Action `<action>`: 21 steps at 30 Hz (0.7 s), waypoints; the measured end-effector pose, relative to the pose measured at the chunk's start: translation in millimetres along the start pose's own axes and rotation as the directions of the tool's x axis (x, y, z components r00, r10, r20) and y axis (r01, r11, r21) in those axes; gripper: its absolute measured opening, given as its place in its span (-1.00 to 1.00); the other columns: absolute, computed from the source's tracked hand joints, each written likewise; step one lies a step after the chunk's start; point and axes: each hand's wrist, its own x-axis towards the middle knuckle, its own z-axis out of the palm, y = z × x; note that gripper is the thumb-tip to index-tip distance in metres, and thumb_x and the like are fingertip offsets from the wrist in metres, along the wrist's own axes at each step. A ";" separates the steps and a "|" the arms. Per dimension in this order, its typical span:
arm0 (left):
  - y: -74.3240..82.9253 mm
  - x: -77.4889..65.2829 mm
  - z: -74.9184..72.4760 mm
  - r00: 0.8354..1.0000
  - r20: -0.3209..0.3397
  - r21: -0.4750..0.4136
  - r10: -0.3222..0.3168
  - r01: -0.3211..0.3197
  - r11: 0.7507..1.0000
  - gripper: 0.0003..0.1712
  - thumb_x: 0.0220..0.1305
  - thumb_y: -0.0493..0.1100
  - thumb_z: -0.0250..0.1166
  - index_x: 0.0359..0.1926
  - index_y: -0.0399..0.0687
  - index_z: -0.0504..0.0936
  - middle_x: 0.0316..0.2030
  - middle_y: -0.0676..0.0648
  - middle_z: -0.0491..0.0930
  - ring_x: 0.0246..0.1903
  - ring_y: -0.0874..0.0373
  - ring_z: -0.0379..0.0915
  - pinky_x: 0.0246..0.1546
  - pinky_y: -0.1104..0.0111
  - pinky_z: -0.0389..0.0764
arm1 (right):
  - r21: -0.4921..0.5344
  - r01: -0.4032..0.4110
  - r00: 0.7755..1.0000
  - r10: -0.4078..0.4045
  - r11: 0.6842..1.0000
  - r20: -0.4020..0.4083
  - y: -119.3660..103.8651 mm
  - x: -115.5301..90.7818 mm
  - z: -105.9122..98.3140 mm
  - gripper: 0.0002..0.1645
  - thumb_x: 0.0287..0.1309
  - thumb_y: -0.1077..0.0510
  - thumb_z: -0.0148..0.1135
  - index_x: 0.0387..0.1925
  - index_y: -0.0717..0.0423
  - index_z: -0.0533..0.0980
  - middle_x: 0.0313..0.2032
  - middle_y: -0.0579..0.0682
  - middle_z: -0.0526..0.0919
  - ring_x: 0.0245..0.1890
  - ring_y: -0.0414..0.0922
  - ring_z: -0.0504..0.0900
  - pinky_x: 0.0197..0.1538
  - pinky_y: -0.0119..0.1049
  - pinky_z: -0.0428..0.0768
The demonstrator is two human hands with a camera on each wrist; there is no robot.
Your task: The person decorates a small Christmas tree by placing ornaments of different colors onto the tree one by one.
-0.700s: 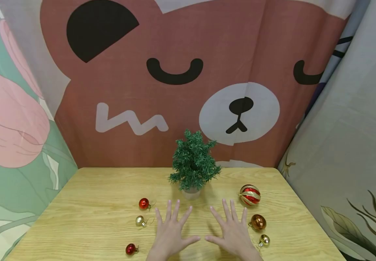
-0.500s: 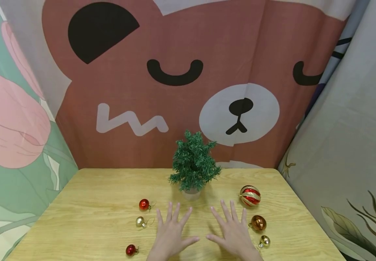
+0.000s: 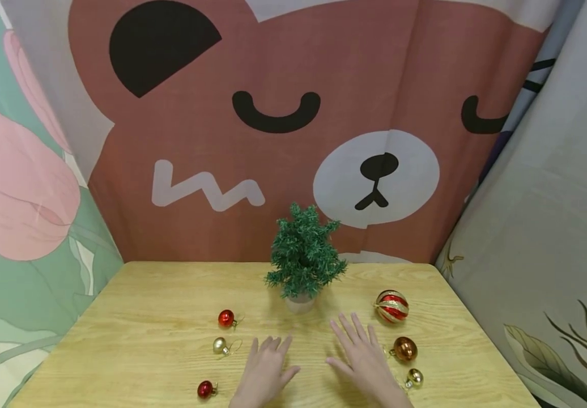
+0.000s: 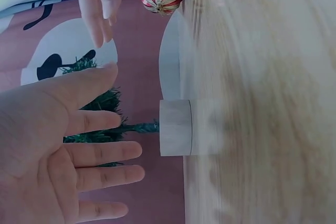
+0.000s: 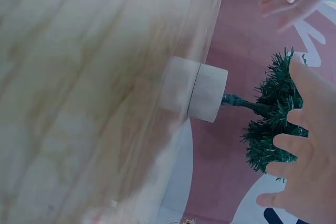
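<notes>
My left hand (image 3: 265,371) is held over the front of the wooden table, fingers relaxed and holding nothing. Beside it, my right hand (image 3: 364,360) has its fingers spread and grips nothing either. Beyond both hands stands a small green artificial Christmas tree (image 3: 303,252) in a pale round pot (image 3: 300,304). Left of the left hand lie a red ornament ball (image 3: 226,318), a pale gold ball (image 3: 219,345) and a dark red ball (image 3: 205,389). Closest to the right hand are a bronze ball (image 3: 404,349) and a small gold ball (image 3: 415,377). Farther back is a larger red-and-gold striped ball (image 3: 392,306).
The wooden table (image 3: 156,306) ends at the back against a hanging cloth (image 3: 196,232) with a bear face. Patterned curtains close in the left side and the right side, where a grey curtain (image 3: 543,238) hangs.
Both hands have changed pose: the left fingers have drawn closer together and lower, and the right hand has turned slightly with its fingers less spread. Tree and balls stay put.
</notes>
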 end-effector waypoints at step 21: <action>-3.3 -9.4 -1.0 0.999 0.022 0.004 0.045 -0.045 0.999 -0.56 -0.03 0.06 0.32 -0.22 -0.20 0.62 -0.38 -0.13 0.62 -0.42 0.04 0.55 -0.47 0.22 0.54 | 0.224 0.126 0.986 -0.096 0.966 -0.138 -9.1 37.8 3.9 -0.38 -0.04 0.08 0.30 0.10 0.17 0.40 -0.06 0.12 0.54 -0.11 0.02 0.53 -0.15 -0.10 0.51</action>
